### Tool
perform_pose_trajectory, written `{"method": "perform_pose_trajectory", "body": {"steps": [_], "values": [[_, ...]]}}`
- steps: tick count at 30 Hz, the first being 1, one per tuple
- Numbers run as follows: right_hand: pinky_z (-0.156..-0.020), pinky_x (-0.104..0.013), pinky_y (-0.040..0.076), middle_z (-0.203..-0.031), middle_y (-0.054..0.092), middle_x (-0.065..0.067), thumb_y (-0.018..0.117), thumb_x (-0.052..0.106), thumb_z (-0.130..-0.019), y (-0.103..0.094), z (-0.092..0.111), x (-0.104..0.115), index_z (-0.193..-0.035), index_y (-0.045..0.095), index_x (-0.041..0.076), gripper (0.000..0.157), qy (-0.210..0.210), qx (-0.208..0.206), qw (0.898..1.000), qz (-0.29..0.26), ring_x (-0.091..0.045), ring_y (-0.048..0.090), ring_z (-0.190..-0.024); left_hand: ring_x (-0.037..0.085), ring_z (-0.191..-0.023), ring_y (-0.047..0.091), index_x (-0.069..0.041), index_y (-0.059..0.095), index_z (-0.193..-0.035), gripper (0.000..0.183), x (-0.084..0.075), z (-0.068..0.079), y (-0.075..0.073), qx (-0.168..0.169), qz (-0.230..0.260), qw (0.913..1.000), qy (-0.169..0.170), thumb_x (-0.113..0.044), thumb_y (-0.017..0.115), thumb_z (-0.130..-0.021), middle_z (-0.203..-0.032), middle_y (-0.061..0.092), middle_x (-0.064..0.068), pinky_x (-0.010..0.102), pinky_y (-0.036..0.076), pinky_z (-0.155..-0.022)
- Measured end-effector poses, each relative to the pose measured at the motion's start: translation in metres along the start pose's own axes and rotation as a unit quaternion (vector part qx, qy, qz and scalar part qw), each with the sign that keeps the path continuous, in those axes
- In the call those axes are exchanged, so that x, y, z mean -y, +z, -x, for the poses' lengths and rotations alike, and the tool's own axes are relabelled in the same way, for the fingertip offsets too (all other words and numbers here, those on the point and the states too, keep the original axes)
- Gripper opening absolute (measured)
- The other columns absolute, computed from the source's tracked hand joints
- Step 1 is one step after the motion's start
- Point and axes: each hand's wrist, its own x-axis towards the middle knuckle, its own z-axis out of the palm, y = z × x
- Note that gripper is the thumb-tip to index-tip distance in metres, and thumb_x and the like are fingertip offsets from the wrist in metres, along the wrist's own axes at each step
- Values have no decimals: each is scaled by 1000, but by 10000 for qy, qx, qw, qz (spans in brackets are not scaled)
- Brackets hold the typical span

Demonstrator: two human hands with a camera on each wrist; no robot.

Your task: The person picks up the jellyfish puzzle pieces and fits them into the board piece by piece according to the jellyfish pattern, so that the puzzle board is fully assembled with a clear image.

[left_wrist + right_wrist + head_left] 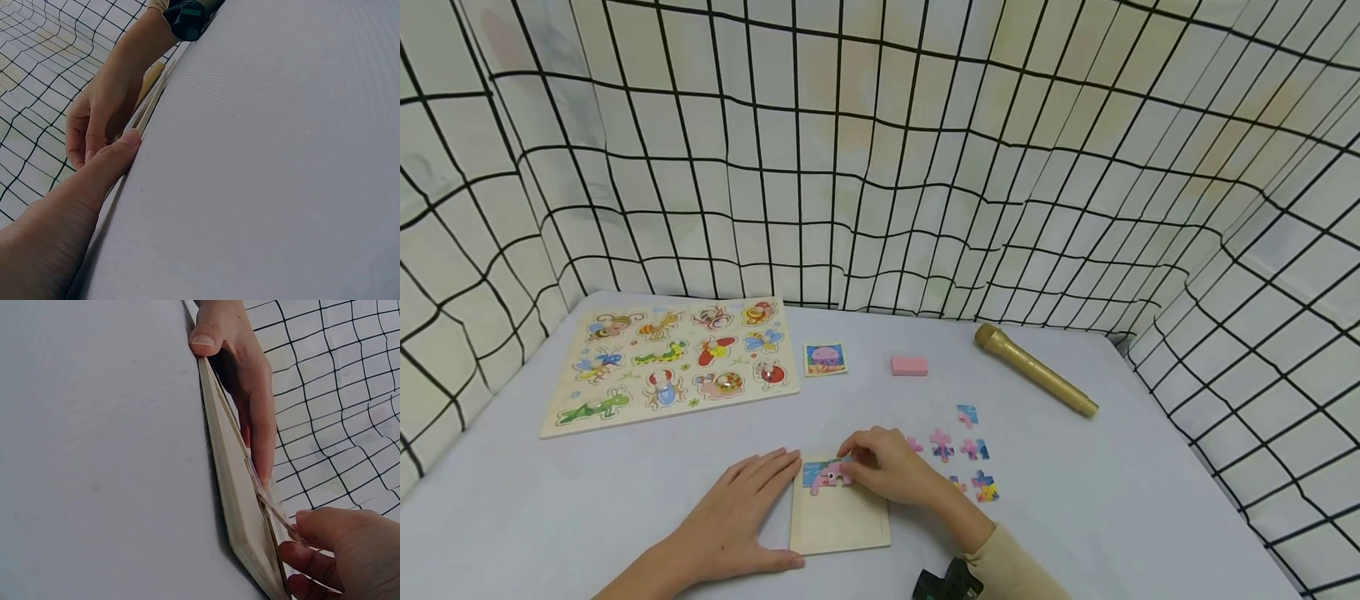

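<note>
A shallow wooden puzzle tray (841, 527) lies on the table, with joined jigsaw pieces (822, 475) showing a pink animal and blue background along its upper edge. My left hand (737, 521) rests along the tray's left side, fingers extended, with fingertips at the upper corner and thumb at the lower one. At the tray's upper right, my right hand (891, 467) pinches a jigsaw piece (282, 520) between thumb and fingers. The right wrist view shows this piece tilted, its lower edge at the tray's recess.
Several loose jigsaw pieces (942, 447) lie right of the tray. Behind are a small octopus picture card (825, 359), a pink block (909, 366) and a gold microphone (1037, 372). An insect puzzle board (677, 358) lies far left. Black wire mesh (880, 158) borders the table (1120, 500).
</note>
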Motion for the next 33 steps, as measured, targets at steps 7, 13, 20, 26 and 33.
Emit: {"method": "perform_pose_trajectory", "body": {"steps": [7, 13, 20, 26, 33], "values": [[-59, -15, 40, -73, 54, 12, 60, 19, -89, -1, 0, 0, -95, 66, 11, 12, -146, -42, 9998, 131, -3, 44, -66, 22, -130, 32, -6, 43, -136, 104, 0, 0, 0, 4, -2, 10000, -1, -82, 45, -65, -141, 39, 4, 44, 27, -101], [-61, -16, 41, -75, 57, 11, 60, 19, -89, -2, 0, 0, -94, 68, 10, 13, -169, -35, 9994, 296, -3, 46, -68, 21, -130, 32, -6, 43, -136, 104, 0, 0, -1, 20, 31, 10000, -20, -82, 46, -65, -141, 39, 3, 44, 26, -101], [-61, -16, 40, -74, 57, 11, 59, 19, -90, -4, 0, -1, -93, 68, 11, 13, -152, -25, 9991, 396, -3, 45, -68, 21, -130, 31, -6, 42, -137, 105, 0, 0, -1, 19, 65, 10000, -3, -82, 46, -65, -141, 39, 3, 43, 26, -101], [-60, -15, 42, -76, 59, 11, 58, 18, -90, -5, 1, -1, -93, 68, 10, 12, -212, -81, 9991, 359, -3, 46, -68, 21, -130, 32, -6, 43, -136, 104, 0, 0, -2, 71, 37, 10000, -34, -82, 46, -65, -141, 39, 3, 44, 27, -101], [-62, -14, 44, -80, 61, 10, 58, 18, -90, -8, 2, -2, -93, 68, 10, 13, -219, -58, 9993, 289, -2, 49, -71, 21, -130, 31, -6, 42, -136, 105, 0, 0, -2, 65, 63, 10000, -20, -82, 46, -65, -142, 39, 3, 42, 26, -101]]}}
